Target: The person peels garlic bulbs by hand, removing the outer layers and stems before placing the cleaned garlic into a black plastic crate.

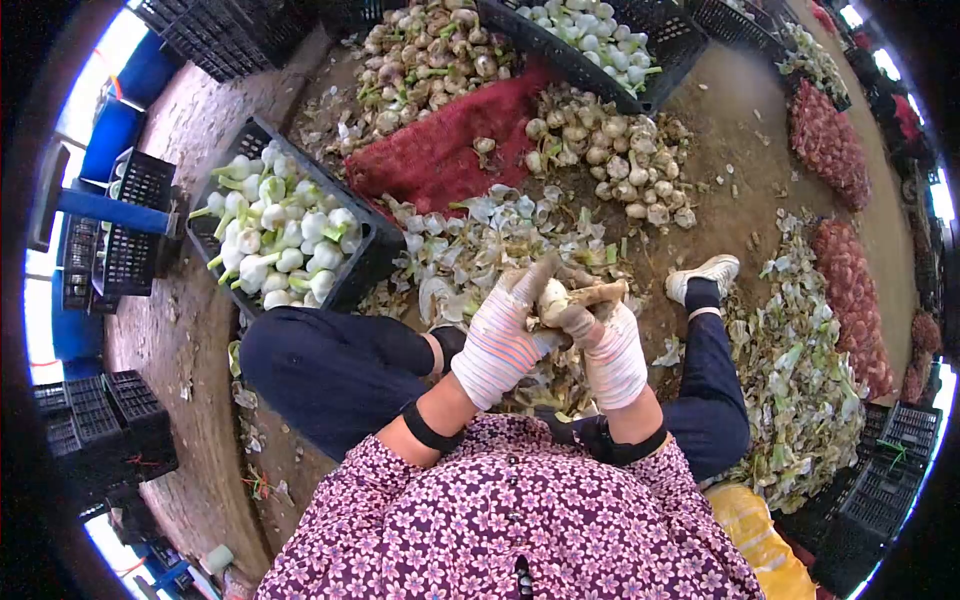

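In front of my lap I hold a garlic bulb (553, 298) with a brownish stub pointing right. My left hand (507, 328), in a soiled white striped glove, has its fingers closed about the bulb's left side. Gloved the same way, my right hand (608, 345) grips it from the right, its thumb against the bulb. Part of the bulb is hidden by the fingers. Below and beyond both hands lies a litter of papery garlic skins (500, 235). A black crate (375, 255) of cleaned white garlic bulbs (285, 225) stands to the left.
Ahead lie a red mesh sack (440, 155) and piles of unpeeled garlic (625, 160). Another black crate (650, 95) holds white bulbs. Peelings (800, 390) heap up at right, beside filled red mesh sacks (850, 300). Stacked crates (105, 425) stand at far left.
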`<state>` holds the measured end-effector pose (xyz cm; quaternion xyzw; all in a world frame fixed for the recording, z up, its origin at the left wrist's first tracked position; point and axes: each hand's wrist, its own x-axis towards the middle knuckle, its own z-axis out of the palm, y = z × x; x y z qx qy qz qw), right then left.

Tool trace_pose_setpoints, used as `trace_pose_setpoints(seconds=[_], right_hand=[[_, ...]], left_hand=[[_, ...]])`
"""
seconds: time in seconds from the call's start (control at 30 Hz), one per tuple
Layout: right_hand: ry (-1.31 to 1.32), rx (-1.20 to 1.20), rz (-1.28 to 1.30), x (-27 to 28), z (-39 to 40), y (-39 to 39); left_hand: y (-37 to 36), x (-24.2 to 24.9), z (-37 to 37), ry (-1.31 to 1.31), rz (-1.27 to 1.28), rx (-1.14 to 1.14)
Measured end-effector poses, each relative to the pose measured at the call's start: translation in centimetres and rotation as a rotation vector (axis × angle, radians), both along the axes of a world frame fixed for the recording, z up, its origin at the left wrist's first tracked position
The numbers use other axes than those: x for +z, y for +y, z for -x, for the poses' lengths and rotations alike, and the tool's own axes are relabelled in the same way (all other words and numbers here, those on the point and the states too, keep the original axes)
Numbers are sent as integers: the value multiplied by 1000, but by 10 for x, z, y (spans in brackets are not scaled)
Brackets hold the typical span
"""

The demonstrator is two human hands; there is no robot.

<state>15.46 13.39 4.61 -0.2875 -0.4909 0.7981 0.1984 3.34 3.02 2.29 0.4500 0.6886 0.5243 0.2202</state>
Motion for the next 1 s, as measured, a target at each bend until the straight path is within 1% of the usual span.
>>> trace_pose_setpoints(seconds=[0.03, 0.07, 0.1, 0.17, 0.23, 0.3, 0.33, 0.4, 0.47, 0.53, 0.57, 0.6, 0.63, 0.67, 0.7, 0.77, 0.8, 0.83, 0.87, 0.9, 0.93, 0.97, 1.0], right_hand=[[6, 0, -8, 2, -3, -1], [16, 59, 11, 4, -8, -1], [22, 117, 30, 5, -13, -1], [12, 135, -27, 3, -19, -1], [92, 106, 71, 10, -23, -5], [113, 121, 111, 19, -26, -7], [131, 141, 158, 23, -28, -8], [142, 133, 181, 28, -33, -9], [150, 122, 208, 31, -36, -12], [50, 87, 83, 34, -36, -14], [54, 83, 81, 35, -37, -14], [53, 81, 77, 35, -39, -14], [52, 81, 72, 35, -41, -13], [55, 92, 17, 33, -41, -12], [57, 90, 17, 36, -43, -12], [-74, 101, -103, 41, -46, -14], [-71, 103, -101, 38, -46, -16], [-67, 82, -164, 33, -46, -19], [-62, 60, -229, 28, -46, -21], [-59, 60, -230, 27, -45, -21], [-48, 20, -135, 26, -44, -22], [-36, -20, -40, 25, -43, -23], [-35, -21, -41, 22, -44, -22]], left_hand=[[-3, 2, 0, 83, -22, -28], [-6, 5, -1, 88, -29, -29], [-8, 9, -3, 54, -39, -32], [-11, 18, -7, -13, -59, -40], [-15, 25, -14, -39, -70, -52], [-16, 30, -19, -536, -111, -97], [-16, 45, -20, -735, -144, -123], [-18, 38, -22, -736, -125, -110], [-17, 51, -24, -741, -101, -96], [-15, 71, -27, -362, 105, -83], [-16, 64, -28, -358, 104, -86], [-20, 48, -28, -81, 51, -49], [-19, 48, -27, 196, -5, -10], [-18, 49, -30, 190, -38, 19], [-20, 51, -31, 193, -39, 16], [-25, 70, -33, -664, 29, -36], [-28, 68, -28, -816, 77, -69], [-29, 66, -22, -1026, 81, -123], [-28, 45, -20, -1113, -14, -201], [-27, 27, -18, -1198, -111, -281], [-27, 34, -19, -1197, -112, -281], [-26, 46, -20, -1038, 6, -161], [-24, 53, -22, -874, 120, -45]])
